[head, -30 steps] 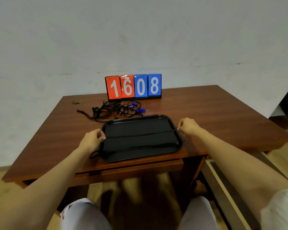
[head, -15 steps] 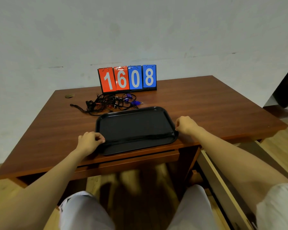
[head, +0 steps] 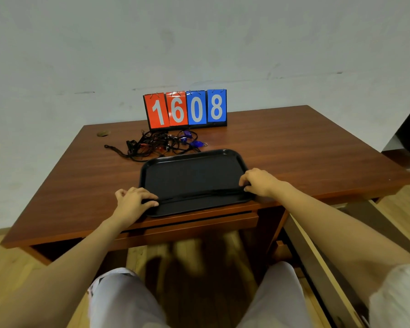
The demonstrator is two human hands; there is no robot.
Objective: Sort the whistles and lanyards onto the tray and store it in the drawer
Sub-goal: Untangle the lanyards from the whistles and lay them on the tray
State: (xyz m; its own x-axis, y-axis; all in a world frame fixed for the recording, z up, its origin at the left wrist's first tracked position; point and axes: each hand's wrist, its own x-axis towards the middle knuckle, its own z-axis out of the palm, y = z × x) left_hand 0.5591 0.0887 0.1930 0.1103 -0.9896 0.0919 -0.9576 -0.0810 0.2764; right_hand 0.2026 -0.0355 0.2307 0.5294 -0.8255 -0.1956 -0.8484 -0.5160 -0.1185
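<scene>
Left hand (head: 134, 200) and right hand (head: 258, 183) each pinch one end of a black lanyard (head: 199, 194) stretched across the tray (head: 192, 153), centre frame. I'd lay it down taut and flat, then release both ends together.

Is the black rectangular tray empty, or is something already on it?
Nearly empty: only one black cord lanyard lies stretched across the black rectangular plastic tray; the left hand and right hand hold its ends.

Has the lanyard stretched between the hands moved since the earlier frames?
Yes. The lanyard has come toward the person, from about mid-tray toward the near rim of the tray.
</scene>
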